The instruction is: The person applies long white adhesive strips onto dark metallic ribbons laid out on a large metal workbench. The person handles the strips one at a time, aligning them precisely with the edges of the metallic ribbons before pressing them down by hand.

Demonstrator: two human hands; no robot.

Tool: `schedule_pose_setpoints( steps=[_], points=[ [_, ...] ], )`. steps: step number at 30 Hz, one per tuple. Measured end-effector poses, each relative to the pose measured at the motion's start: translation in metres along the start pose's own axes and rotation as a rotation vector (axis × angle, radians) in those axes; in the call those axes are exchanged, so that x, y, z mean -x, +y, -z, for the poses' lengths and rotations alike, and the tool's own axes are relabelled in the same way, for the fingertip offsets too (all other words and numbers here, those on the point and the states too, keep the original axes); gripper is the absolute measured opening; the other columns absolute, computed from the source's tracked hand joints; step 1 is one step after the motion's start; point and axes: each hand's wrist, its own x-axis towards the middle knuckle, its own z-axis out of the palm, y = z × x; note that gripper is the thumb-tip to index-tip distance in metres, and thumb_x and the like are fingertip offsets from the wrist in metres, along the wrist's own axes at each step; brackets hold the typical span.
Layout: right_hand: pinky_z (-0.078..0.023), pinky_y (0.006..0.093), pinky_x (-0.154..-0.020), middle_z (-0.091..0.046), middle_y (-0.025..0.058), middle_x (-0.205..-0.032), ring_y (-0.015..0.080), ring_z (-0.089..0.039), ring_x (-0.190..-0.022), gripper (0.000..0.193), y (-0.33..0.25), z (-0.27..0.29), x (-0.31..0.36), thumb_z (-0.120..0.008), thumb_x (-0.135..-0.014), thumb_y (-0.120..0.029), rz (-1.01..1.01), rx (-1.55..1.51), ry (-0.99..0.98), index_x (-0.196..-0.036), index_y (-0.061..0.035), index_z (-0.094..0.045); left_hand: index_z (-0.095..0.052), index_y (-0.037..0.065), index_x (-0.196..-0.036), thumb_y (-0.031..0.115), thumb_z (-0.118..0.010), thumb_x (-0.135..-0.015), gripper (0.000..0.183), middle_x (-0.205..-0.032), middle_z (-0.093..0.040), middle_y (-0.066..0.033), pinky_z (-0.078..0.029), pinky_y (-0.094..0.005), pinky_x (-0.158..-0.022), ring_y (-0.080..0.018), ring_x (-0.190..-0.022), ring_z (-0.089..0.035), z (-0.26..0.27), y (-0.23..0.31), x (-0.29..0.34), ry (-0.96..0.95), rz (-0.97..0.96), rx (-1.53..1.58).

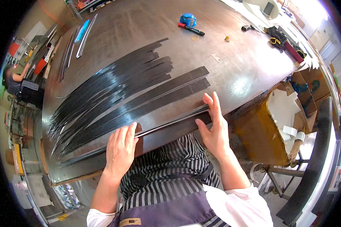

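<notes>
A thin bundle of long dark strips [166, 124] with pale edges lies along the near edge of the dark table. My left hand [119, 148] is closed over its middle, fingers together on the far side and the thumb near the body side. At the bundle's right end is my right hand [215, 130], open, with its fingers raised and the thumb apart. The strip ends meet its fingers or palm; exact contact is hard to see. Just beyond the bundle lie two flat piles of black strips [178, 87], and farther off a wide fanned heap of black strips [129, 72].
A blue round object [188, 19], a red-and-black marker [191, 28] and a yellow ring [195, 38] sit toward the back. More strips [86, 36] lie far left. A cardboard box [261, 128] stands right of the table. Another person [22, 85] is at the left.
</notes>
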Motion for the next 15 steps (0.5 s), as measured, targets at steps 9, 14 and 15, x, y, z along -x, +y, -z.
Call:
schedule_pose_setpoints(
  steps=[9,14,15],
  points=[
    [-0.038,0.0402,-0.11,-0.044,0.0243,-0.145,0.0391,-0.044,-0.134,0.079,0.012,-0.002,0.004,-0.053,-0.081,0.012,0.103,0.066,0.0,-0.151,-0.0012,-0.02,-0.054,0.001,-0.121,0.006,-0.064,-0.085,0.038,-0.103,-0.057,-0.0149,-0.046,-0.0429,-0.084,-0.0333,-0.096,-0.057,-0.003,0.003,-0.002,0.016,-0.02,0.014],
    [-0.032,0.0467,-0.113,-0.044,0.0215,-0.145,0.0365,-0.041,-0.136,0.076,0.003,0.001,-0.001,-0.061,-0.076,0.008,0.25,0.199,0.051,-0.146,-0.002,-0.035,-0.057,0.001,-0.1,0.005,-0.064,-0.083,0.019,-0.094,-0.057,-0.0137,-0.047,-0.0427,-0.08,-0.033,-0.091,-0.058,0.0,-0.003,-0.006,0.014,-0.038,0.107],
    [-0.031,0.0483,-0.113,-0.043,0.0204,-0.146,0.0355,-0.041,-0.136,0.075,-0.011,-0.003,-0.004,-0.065,-0.075,0.005,0.376,0.313,-0.021,-0.145,-0.0033,-0.038,-0.057,0.001,-0.098,0.004,-0.064,-0.083,0.017,-0.093,-0.058,-0.0141,-0.048,-0.0423,-0.079,-0.0334,-0.09,-0.059,0.004,-0.008,-0.002,0.009,-0.025,0.162]
  ],
)
